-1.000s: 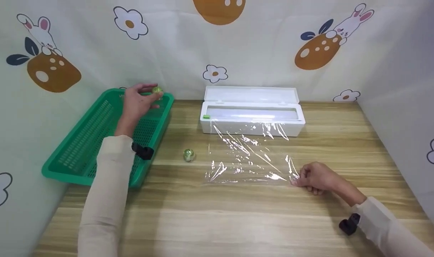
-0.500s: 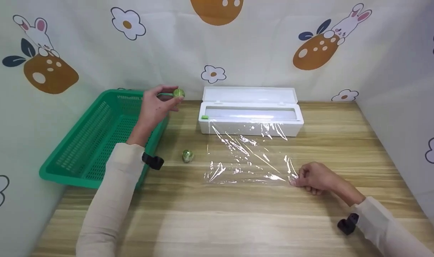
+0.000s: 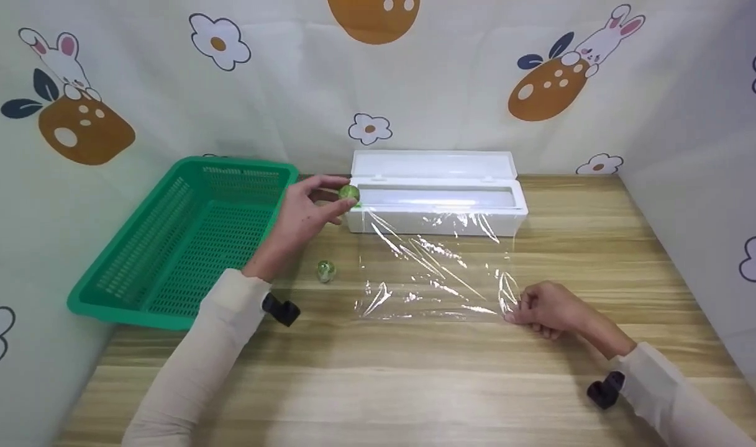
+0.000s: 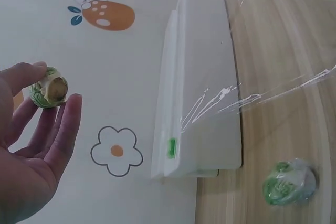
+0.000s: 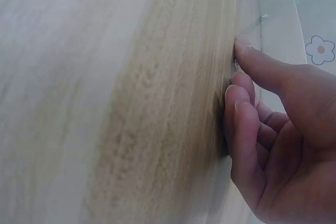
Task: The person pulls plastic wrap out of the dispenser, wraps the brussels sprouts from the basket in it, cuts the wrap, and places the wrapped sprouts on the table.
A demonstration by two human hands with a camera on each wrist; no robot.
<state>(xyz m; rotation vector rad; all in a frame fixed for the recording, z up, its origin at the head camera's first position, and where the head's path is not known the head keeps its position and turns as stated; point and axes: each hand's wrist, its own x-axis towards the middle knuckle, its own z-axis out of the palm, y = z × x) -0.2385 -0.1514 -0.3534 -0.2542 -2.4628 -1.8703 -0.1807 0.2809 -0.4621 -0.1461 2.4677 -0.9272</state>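
Observation:
My left hand (image 3: 306,211) pinches a Brussels sprout (image 4: 49,88) between thumb and fingers, in the air by the left end of a white cling film box (image 3: 437,220). The sprout's cut brown stem end shows in the left wrist view. From the box, whose lid stands up, a sheet of clear cling film (image 3: 427,273) stretches toward me. My right hand (image 3: 548,308) pinches the film's near right corner, low over the table. A second Brussels sprout (image 3: 326,270), which looks wrapped in film in the left wrist view, lies left of the sheet.
A green plastic basket (image 3: 129,233) with slotted sides stands on the left of the wooden table (image 3: 378,385). The patterned cloth wall (image 3: 291,81) rises directly behind the box and basket. A green slider (image 4: 172,148) sits at the box's left end.
My left hand has carried the sprout from over the basket's far right corner rightward and nearer, to the box's left end. The right hand keeps its hold on the film corner.

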